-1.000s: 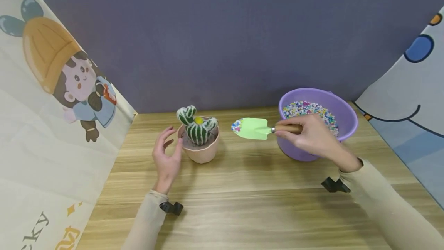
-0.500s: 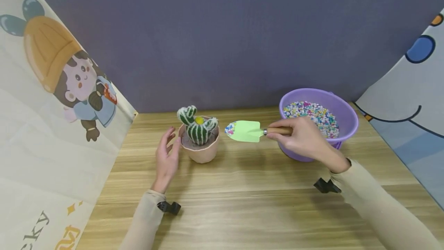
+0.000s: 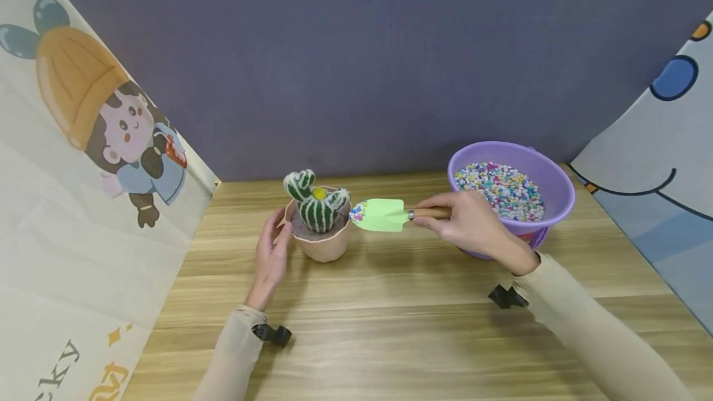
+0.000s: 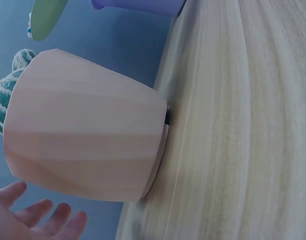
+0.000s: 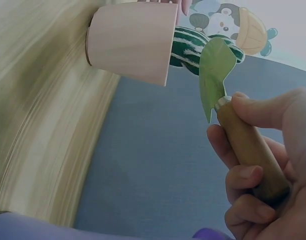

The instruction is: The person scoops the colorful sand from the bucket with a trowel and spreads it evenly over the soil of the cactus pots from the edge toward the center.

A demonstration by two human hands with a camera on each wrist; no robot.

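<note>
- My right hand (image 3: 465, 221) grips the garden trowel (image 3: 390, 215), long axis leftward, beads (image 3: 358, 210) at its tip.
- From above, that tip meets the right rim of the cactus pot (image 3: 323, 247).
- My left hand (image 3: 272, 255), fingers spread, flanks its left; contact I can't tell.

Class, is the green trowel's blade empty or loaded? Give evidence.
Partly loaded: in the head view, multicoloured bits sit at the tip of the green blade, the rest bare.
</note>
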